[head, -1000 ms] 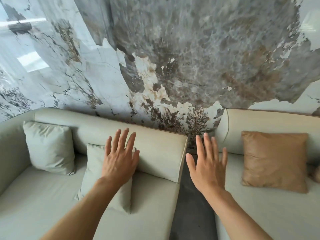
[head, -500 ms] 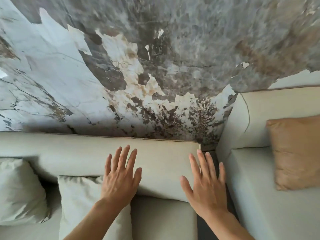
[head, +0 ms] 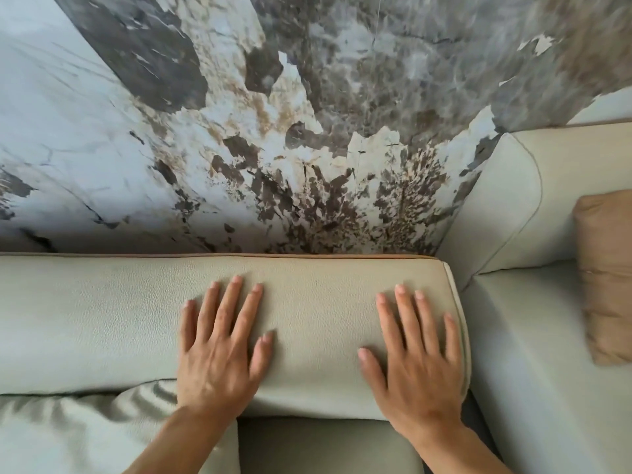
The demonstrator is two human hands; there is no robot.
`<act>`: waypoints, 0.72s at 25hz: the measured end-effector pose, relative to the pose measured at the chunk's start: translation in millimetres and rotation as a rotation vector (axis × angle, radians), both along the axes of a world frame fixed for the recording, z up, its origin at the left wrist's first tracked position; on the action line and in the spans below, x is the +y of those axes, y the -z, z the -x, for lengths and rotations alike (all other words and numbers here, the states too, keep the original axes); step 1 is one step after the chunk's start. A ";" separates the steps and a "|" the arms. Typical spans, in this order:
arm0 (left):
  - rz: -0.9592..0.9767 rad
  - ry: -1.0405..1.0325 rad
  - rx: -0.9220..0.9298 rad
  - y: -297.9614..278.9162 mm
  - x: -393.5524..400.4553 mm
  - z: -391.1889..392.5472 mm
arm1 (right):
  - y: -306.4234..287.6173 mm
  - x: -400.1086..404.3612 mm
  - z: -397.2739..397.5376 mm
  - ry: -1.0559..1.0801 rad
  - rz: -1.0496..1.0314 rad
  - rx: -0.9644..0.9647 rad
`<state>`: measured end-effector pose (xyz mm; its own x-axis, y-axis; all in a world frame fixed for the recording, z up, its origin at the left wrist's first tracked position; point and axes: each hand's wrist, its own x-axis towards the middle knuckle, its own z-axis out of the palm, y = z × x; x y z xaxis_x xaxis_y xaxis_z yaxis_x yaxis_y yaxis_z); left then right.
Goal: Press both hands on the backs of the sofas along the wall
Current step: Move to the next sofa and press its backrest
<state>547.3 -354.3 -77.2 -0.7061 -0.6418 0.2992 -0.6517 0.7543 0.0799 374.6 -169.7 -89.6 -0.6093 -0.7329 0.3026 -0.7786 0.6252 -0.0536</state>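
The pale grey-green leather back of the left sofa (head: 102, 319) runs across the view against the marble wall. My left hand (head: 222, 350) lies flat on it, palm down, fingers spread toward the wall. My right hand (head: 415, 360) lies flat on the same back near its right end, fingers apart. Neither hand holds anything. A second sofa (head: 506, 213) of the same leather stands to the right, its back untouched.
A pale cushion (head: 78, 432) rests on the left sofa's seat below my left wrist. A tan cushion (head: 605, 275) leans on the right sofa. A narrow dark gap (head: 478, 415) separates the two sofas. The marble-patterned wall (head: 307, 114) rises behind.
I have leaned in closer to the wall. Both hands moved forward from in front of the sofa and now lie flat on the left sofa's back.
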 end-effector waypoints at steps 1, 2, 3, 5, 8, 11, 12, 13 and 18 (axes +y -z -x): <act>0.052 0.000 0.023 5.8 -2.8 1.9 | 5.9 -1.6 2.4 0.009 0.007 0.035; 0.103 -0.004 0.043 12.0 -5.4 3.0 | 10.9 -2.8 4.3 0.018 0.008 0.065; 0.146 -0.008 0.061 17.8 -7.2 3.7 | 14.8 -4.1 5.6 0.024 0.012 0.089; 0.218 -0.015 0.090 25.8 -10.2 4.4 | 20.2 -6.2 6.8 0.031 0.025 0.122; 0.270 -0.030 0.103 30.3 -17.0 10.9 | 23.1 -12.5 13.8 0.035 0.032 0.152; 0.290 -0.048 0.114 30.6 -24.3 21.0 | 22.7 -22.6 24.5 0.029 0.045 0.161; 0.290 -0.054 0.117 30.4 -27.1 24.2 | 22.9 -26.2 27.9 0.026 0.048 0.164; 0.293 -0.060 0.120 30.3 -29.6 27.0 | 22.9 -29.6 31.2 0.021 0.051 0.164; 0.302 -0.075 0.116 29.2 -40.5 40.4 | 21.3 -44.9 47.7 -0.011 0.061 0.164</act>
<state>506.9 -394.7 -106.3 -0.6105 -0.5605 0.5596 -0.7058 0.7055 -0.0634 326.9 -214.6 -110.9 -0.5403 -0.7163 0.4415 -0.7867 0.6163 0.0371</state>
